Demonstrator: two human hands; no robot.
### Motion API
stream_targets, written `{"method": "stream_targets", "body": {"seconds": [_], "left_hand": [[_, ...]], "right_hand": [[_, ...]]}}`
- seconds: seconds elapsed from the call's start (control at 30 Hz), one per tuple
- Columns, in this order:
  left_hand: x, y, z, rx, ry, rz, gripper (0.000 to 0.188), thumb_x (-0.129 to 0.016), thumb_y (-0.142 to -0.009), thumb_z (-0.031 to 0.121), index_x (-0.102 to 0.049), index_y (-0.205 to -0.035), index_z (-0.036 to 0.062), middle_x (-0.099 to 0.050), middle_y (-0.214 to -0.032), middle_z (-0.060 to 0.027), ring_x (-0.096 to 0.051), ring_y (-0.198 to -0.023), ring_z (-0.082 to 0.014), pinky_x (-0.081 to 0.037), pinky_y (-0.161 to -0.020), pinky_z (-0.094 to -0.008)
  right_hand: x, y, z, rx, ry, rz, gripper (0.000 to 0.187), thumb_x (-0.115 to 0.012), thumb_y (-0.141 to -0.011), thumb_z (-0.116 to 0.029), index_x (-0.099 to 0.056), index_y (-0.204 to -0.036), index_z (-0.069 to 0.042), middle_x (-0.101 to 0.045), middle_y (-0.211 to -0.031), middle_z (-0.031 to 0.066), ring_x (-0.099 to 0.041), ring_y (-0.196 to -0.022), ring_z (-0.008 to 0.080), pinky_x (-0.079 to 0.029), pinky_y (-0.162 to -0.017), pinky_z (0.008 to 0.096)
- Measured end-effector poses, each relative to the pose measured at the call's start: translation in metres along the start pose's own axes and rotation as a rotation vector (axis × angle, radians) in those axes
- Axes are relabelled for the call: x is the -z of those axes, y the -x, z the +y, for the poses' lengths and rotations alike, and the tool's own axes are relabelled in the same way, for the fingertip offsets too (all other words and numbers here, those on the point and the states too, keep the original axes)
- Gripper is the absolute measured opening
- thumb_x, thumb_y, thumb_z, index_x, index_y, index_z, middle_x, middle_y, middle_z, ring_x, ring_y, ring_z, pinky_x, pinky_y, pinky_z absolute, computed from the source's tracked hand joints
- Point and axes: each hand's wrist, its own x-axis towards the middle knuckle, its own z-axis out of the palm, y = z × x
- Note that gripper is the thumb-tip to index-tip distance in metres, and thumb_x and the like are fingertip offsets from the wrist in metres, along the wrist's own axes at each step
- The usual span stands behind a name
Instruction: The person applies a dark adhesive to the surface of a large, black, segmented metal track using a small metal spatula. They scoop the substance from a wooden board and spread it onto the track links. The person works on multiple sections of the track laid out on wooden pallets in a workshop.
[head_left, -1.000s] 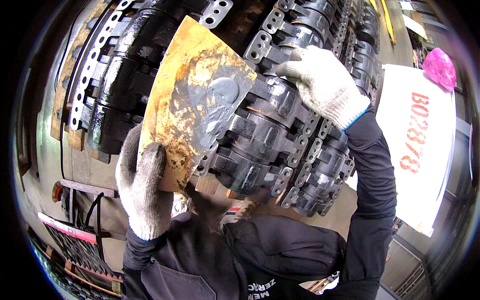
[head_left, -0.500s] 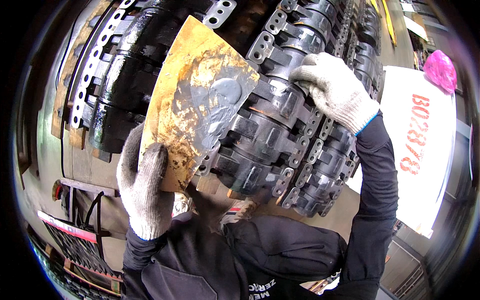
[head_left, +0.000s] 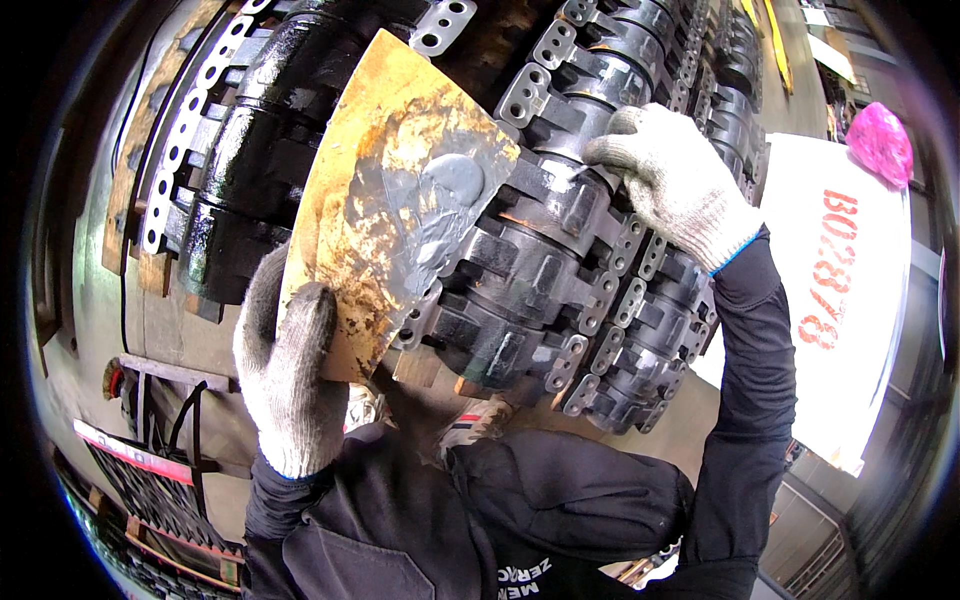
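My left hand (head_left: 290, 370), in a whitish knit glove, grips the lower left edge of a flat tan board (head_left: 350, 210). A mound of grey putty (head_left: 452, 182) sits on the board amid smeared grey paste and brownish stains. My right hand (head_left: 675, 180), gloved alike, is closed with bent fingers over a row of black metal track links (head_left: 545, 200). Its fingertips lie close to the link surface; whether they touch it I cannot tell. Whatever those fingers hold, if anything, is mostly hidden beneath the glove.
Another glossy black track assembly (head_left: 245, 160) lies left of the board on wooden timbers (head_left: 150, 180). At the right stands a white panel (head_left: 850, 260) with red markings and a pink crumpled bundle (head_left: 880, 143) at its top. A dark rack (head_left: 150, 470) stands lower left.
My right hand has shifted very slightly over the links, its fingertips a little to the right. My left hand and the board have hardly moved.
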Motion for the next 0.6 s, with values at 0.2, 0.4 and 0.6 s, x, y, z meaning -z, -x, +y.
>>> {"method": "stream_targets", "body": {"seconds": [0.2, 0.4, 0.6], "left_hand": [[0.0, 0.0, 0.001, 0.042, 0.12, -0.038, 0.056, -0.07, -0.094, 0.009, -0.048, -0.142, -0.006, -0.06, -0.132, -0.018, -0.062, -0.118, -0.0245, -0.05, -0.104, -0.0384], [0.001, 0.0, 0.001, 0.037, 0.134, -0.041, 0.054, -0.068, -0.095, 0.007, -0.047, -0.143, -0.0058, -0.061, -0.132, -0.0187, -0.062, -0.118, -0.0243, -0.05, -0.103, -0.0381], [-0.005, 0.0, 0.0, 0.006, 0.035, 0.022, 0.055, -0.068, -0.095, 0.017, -0.049, -0.141, -0.0059, -0.063, -0.128, -0.0169, -0.066, -0.114, -0.024, -0.054, -0.099, -0.0368]], "right_hand": [[-0.011, -0.005, 0.001, 0.032, 0.057, 0.026, 0.031, -0.062, -0.079, -0.002, -0.077, -0.105, -0.013, -0.067, -0.099, 0.0112, -0.064, -0.096, 0.0325, -0.051, -0.087, 0.0433], [-0.009, 0.002, 0.002, 0.049, 0.051, 0.053, 0.03, -0.063, -0.08, -0.003, -0.077, -0.105, -0.013, -0.067, -0.101, 0.0109, -0.063, -0.096, 0.032, -0.051, -0.088, 0.043], [0.007, 0.004, -0.003, 0.004, 0.024, 0.027, 0.028, -0.065, -0.08, -0.004, -0.077, -0.104, -0.012, -0.068, -0.101, 0.0103, -0.063, -0.096, 0.0314, -0.05, -0.089, 0.0428]]}}
